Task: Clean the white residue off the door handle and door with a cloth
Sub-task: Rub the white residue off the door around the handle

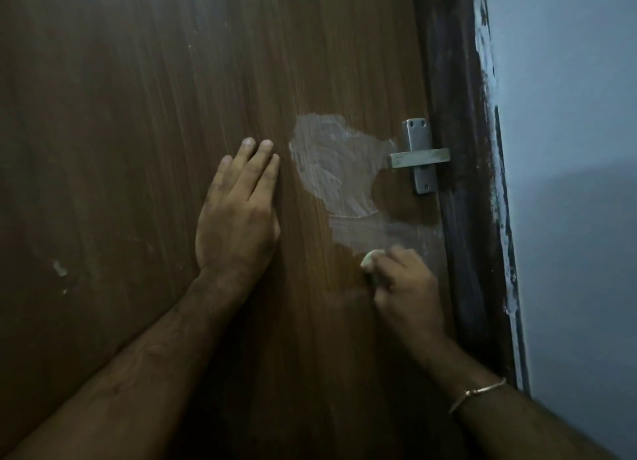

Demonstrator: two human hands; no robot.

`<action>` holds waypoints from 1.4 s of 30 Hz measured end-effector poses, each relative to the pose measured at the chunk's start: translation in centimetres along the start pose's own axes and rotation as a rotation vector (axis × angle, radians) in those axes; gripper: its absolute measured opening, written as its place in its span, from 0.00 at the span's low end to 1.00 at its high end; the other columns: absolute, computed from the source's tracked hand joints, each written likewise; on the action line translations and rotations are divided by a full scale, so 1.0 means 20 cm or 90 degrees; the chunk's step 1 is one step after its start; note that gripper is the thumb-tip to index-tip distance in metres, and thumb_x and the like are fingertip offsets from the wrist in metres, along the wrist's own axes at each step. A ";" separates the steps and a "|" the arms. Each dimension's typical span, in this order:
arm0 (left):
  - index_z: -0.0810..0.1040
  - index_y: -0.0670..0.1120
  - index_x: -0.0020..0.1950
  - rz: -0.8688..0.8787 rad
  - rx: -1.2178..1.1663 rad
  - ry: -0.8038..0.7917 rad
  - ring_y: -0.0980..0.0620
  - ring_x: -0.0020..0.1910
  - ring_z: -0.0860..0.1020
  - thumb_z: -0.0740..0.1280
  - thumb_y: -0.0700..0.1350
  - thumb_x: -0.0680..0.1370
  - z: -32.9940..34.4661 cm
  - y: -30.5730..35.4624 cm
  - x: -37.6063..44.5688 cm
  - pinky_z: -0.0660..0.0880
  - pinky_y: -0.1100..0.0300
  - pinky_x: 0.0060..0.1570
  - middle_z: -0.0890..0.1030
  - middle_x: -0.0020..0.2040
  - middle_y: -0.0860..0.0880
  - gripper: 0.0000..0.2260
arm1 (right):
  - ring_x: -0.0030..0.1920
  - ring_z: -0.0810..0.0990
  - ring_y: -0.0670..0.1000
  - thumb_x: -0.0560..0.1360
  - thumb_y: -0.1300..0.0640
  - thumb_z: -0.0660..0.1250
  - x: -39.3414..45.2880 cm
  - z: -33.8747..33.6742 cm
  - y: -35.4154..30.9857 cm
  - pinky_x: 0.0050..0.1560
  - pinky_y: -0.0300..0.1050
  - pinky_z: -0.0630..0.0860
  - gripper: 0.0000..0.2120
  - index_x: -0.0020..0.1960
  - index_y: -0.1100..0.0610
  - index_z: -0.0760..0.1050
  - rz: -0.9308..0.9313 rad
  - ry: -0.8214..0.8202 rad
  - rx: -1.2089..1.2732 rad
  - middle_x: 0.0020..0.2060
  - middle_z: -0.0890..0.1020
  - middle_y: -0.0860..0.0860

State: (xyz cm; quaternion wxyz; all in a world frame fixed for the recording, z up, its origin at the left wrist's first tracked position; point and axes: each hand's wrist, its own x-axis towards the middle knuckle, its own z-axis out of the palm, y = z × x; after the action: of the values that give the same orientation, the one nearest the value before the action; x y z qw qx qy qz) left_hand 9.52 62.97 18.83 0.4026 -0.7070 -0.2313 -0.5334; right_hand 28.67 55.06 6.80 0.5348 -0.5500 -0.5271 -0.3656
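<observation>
1. Nearest, two bare forearms reach up toward a brown wooden door [138, 114]; a thin bracelet [477, 394] circles the right wrist.
2. The right hand [403, 280] has its fingers [396, 256] curled tight around a small pale cloth [371, 259], pressing it to the door at the lower edge of the white residue [336, 170].
3. The left hand [238, 214] lies flat on the door just beside the smear, fingers straight and close together, holding nothing.
4. The cloth looks soft, light and easily bunched; a wadded grip with fingertip pressure probably suits scrubbing.
5. The residue looks thin, streaky and dried on, so it may need firm rubbing.
6. Farther off, the metal door handle [418, 158] sits right of the smear; stiff and fixed, it is likely best wiped by wrapping the cloth around its lever.
7. Beyond stand a dark door frame [458, 149] and a pale wall [568, 114].
8. No writing or brand is readable.
</observation>
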 end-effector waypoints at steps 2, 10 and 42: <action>0.68 0.40 0.73 0.001 0.005 0.001 0.45 0.77 0.61 0.58 0.39 0.79 0.00 0.00 -0.01 0.58 0.46 0.76 0.67 0.75 0.43 0.21 | 0.44 0.75 0.47 0.69 0.67 0.69 0.00 0.01 -0.03 0.45 0.37 0.70 0.10 0.47 0.56 0.81 0.038 -0.011 -0.004 0.44 0.80 0.49; 0.67 0.39 0.73 0.010 -0.003 -0.001 0.45 0.77 0.61 0.61 0.38 0.79 -0.01 -0.01 -0.05 0.58 0.45 0.75 0.67 0.75 0.42 0.21 | 0.58 0.74 0.46 0.74 0.58 0.67 -0.09 0.04 -0.03 0.58 0.43 0.76 0.12 0.56 0.58 0.80 0.114 0.015 0.058 0.56 0.80 0.51; 0.67 0.40 0.74 0.020 0.031 0.012 0.46 0.78 0.60 0.56 0.42 0.80 0.04 0.05 -0.19 0.56 0.46 0.76 0.65 0.77 0.43 0.21 | 0.54 0.77 0.44 0.74 0.68 0.67 -0.20 0.04 0.16 0.51 0.30 0.73 0.13 0.53 0.54 0.81 0.295 0.032 0.084 0.53 0.76 0.45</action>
State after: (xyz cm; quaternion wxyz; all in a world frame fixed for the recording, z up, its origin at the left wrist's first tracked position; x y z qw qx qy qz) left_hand 9.54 63.46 14.82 0.4306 -0.6954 -0.2292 -0.5278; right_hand 30.93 55.49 2.07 0.6521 -0.6110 -0.3959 -0.2115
